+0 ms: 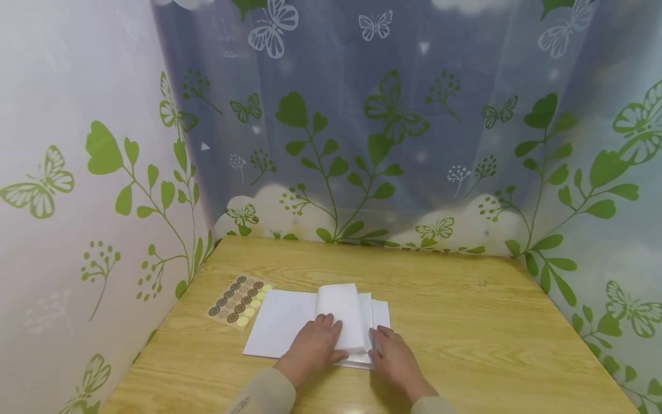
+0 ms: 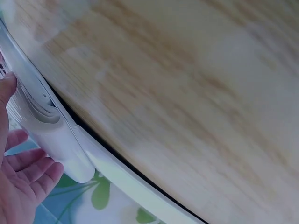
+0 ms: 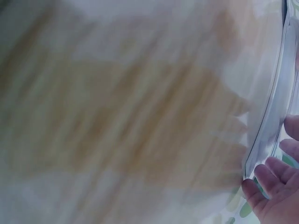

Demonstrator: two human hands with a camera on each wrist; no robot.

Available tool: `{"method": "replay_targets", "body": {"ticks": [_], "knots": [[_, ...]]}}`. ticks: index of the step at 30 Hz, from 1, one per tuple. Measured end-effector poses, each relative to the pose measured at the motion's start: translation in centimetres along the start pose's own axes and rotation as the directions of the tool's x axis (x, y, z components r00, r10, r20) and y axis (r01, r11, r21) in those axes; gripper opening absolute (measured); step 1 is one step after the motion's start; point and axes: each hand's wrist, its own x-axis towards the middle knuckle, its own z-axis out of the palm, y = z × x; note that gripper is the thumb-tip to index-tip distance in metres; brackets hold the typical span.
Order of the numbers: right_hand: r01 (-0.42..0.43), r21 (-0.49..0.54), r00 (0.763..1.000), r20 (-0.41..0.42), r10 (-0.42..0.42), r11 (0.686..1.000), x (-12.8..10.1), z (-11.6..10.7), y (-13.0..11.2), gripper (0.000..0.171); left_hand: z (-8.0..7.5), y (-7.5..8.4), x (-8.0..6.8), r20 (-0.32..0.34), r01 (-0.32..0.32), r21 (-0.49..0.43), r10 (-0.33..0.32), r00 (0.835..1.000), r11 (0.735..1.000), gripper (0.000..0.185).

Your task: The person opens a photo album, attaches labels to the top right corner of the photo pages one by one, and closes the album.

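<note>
- Both hands rest flat on a stack of white paper point(image 1: 289, 322) at the lower centre of the head view, with fingers straight and nothing pinched.
- Left hand point(image 1: 312, 345) presses down on a folded flap point(image 1: 341, 313) of the top sheet, fingertips lying on its near part.
- Right hand point(image 1: 395, 359) touches the stack's right edge, just beside the flap.
- Paper lies on a wooden table point(image 1: 491, 322), near its front edge.
- Left of the paper, close by but apart, lies a sticker sheet point(image 1: 239, 301) with rows of round dots.
- Wrist views are blurred; they show paper edges and fingers point(image 2: 28, 168) only.
</note>
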Motion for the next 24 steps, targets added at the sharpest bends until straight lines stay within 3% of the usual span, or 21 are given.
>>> {"method": "replay_targets", "body": {"ticks": [9,15,24], "knots": [[-0.011,0.0,0.996,0.084,0.011,1.0,0.3,0.0,0.4,0.043,-0.1,0.1,0.1,-0.043,-0.038,0.09,0.042,0.998,0.995,0.046],[0.001,-0.003,0.996,0.088,-0.001,1.0,0.4,-0.1,0.2,0.043,-0.2,-0.4,0.0,-0.074,-0.015,0.108,0.023,0.997,0.994,0.046],[0.0,-0.006,0.996,0.094,0.001,1.0,0.2,-0.3,0.1,0.043,-0.3,-1.3,-0.8,-0.112,0.07,-0.005,-0.07,0.991,0.998,0.052]]}}
